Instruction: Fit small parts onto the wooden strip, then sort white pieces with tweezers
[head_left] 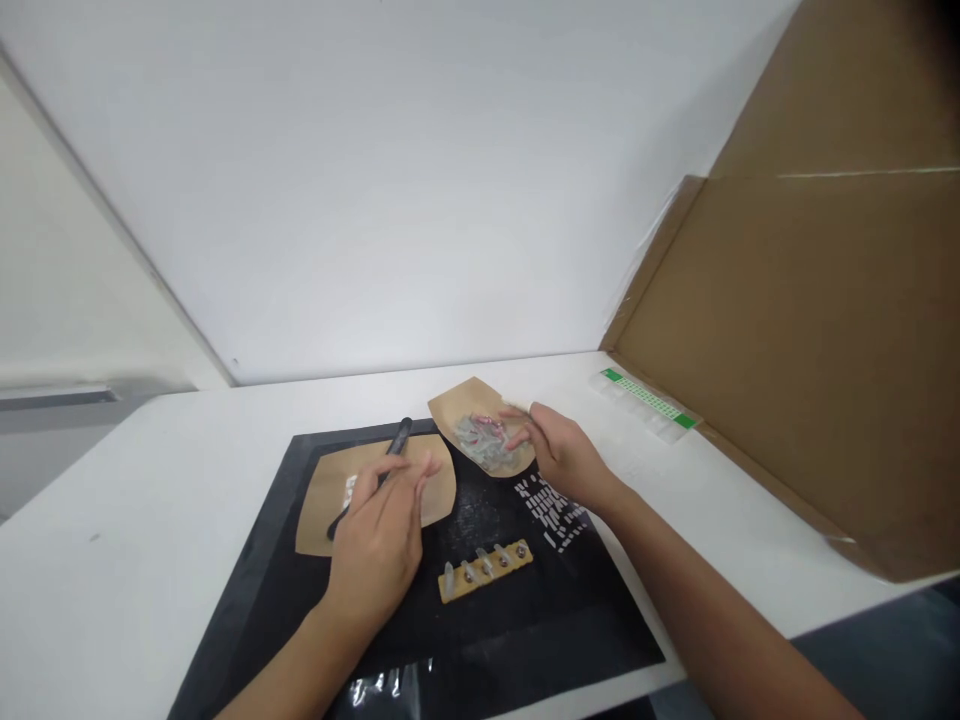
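My left hand (382, 535) is over the left sheet of brown paper (319, 500), fingers curled around a slim black stick-like tool (397, 440) that slants past them. Its fingertips are partly blurred. Small white pieces (350, 488) lie on that sheet beside the hand. My right hand (559, 450) reaches over a second piece of brown paper (454, 402), with its fingers apart at the edge of a pile of small clear and pinkish plastic pieces (484, 440). Below both hands, a yellow strip (484, 572) carries several clear upright pieces and round metal parts.
A black mat (517, 640) lies under the papers on the white table (127, 540). Rows of small light pieces (551, 510) are at the mat's right. Further right lies a clear case with a green label (649, 395), near a tall cardboard panel (810, 350). A white wall stands behind.
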